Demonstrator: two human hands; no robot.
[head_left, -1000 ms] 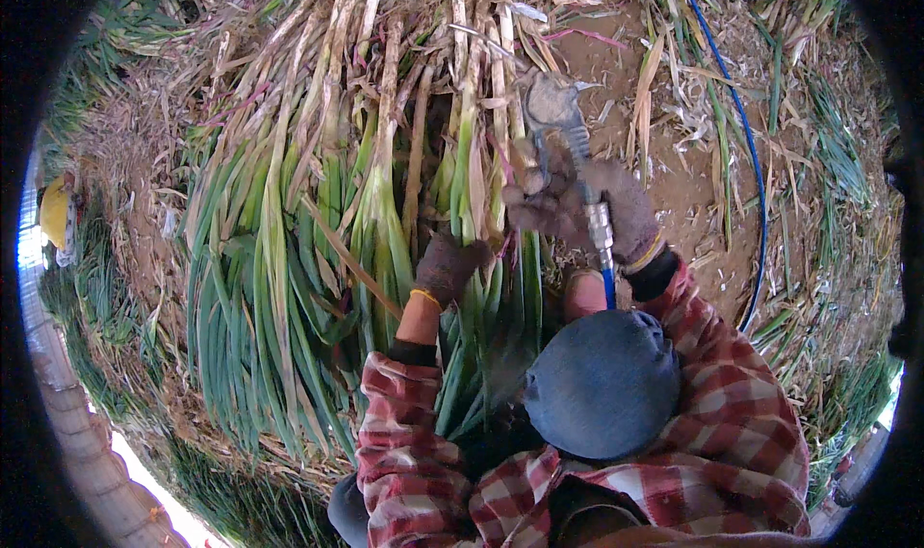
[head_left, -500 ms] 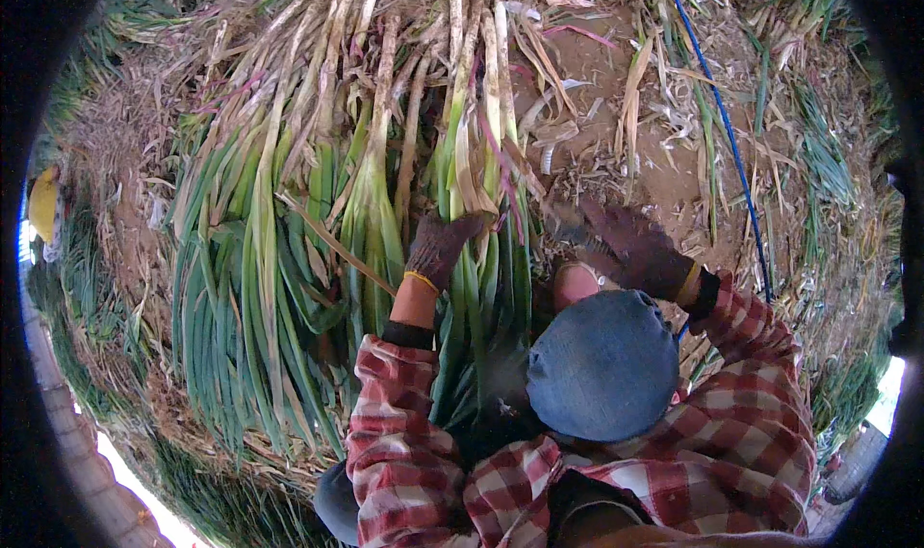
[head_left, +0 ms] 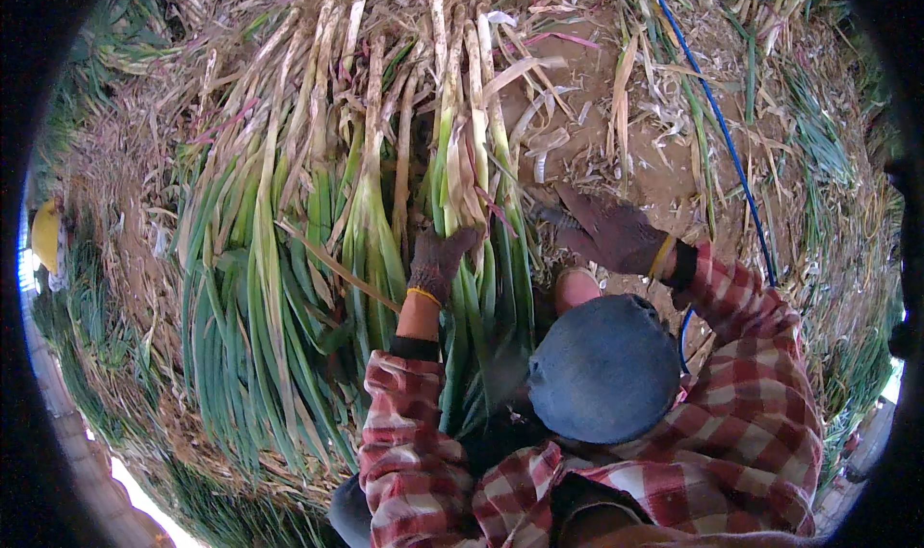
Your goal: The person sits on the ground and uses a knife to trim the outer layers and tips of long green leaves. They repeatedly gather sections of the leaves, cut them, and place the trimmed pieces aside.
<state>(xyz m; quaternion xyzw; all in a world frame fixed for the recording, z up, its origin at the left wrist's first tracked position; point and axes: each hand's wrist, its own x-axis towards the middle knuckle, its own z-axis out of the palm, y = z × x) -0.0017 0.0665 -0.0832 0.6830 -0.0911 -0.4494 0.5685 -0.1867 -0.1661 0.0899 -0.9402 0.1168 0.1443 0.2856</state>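
Observation:
Long green onions (head_left: 371,202) lie side by side before me, pale root ends away from me and green leaves toward me. My left hand (head_left: 441,259), in a dark maroon knit glove, is closed round the stalks at the right side of the row, where white turns to green. To its right, apart from the stalks, my right hand (head_left: 621,235) wears a matching glove, its fingers stretched out toward the left. Something grey and blurred shows by its fingertips; whether it is part of the glove or a separate thing, I cannot tell.
My knee in blue denim (head_left: 604,367) rises below my right hand. A blue cord (head_left: 727,129) runs across the soil on the right. Dry husks (head_left: 626,96) and leaf scraps litter the ground. More green onions (head_left: 241,505) lie at lower left; a yellow object (head_left: 45,235) stands far left.
My right hand has shifted slightly left and up, its fingers now further apart. The left hand stays on the stalks. The dry strip between the hands is no longer there.

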